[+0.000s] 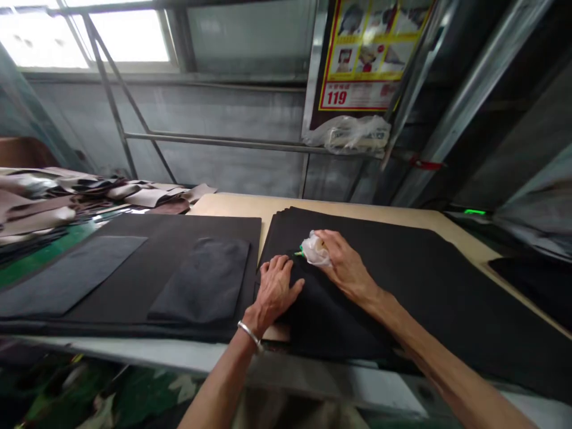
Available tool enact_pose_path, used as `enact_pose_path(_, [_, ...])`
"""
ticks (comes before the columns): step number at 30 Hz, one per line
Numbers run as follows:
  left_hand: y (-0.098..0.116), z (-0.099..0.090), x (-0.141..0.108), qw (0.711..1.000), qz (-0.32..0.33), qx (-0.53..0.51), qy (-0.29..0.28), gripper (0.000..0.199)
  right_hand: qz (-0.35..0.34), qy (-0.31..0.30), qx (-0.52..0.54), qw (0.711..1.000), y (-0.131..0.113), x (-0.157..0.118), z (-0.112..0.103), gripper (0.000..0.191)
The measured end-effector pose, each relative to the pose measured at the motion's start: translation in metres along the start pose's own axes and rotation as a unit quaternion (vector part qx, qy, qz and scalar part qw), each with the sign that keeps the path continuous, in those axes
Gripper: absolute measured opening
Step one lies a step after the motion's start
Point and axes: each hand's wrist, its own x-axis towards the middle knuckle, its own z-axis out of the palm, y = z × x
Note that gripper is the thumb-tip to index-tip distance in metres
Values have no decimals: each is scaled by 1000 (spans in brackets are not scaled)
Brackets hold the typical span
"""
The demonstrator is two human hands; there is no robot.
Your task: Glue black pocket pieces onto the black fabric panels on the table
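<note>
Holding a white bundle, right hand neighbours flat left hand; scraps heap leftward.

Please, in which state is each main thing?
Right stack of flat black sheets: far corner fanned
White crumpled green-tipped plastic bundle: held, pointing left
Right bare hand: gripping bundle
Left bare hand: open, on stack
Two dark-grey flat pieces: lying apart
Brown and beige scraps: heaped

panels on left sheets | right stack beside | scraps far left
</note>
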Motion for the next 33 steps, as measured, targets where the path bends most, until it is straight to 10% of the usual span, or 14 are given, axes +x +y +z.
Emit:
enact_pose_path(9, [-3, 5, -1, 1000, 5, 3, 13, 39, 39, -3, -107, 993, 29, -29, -35, 54])
enact_pose_path(19, [-2, 4, 0, 1000, 2, 7, 21, 38, 18, 19, -51, 998, -25, 11, 10, 55])
enact_pose_path(27, [-4, 8, -2, 999, 8, -4, 31, 36, 90, -15, -120, 989, 27, -18, -38, 52])
enact_pose_path(33, [-6, 11, -2, 999, 18, 7, 38, 36, 98, -12, -96, 990, -4, -5, -23, 56])
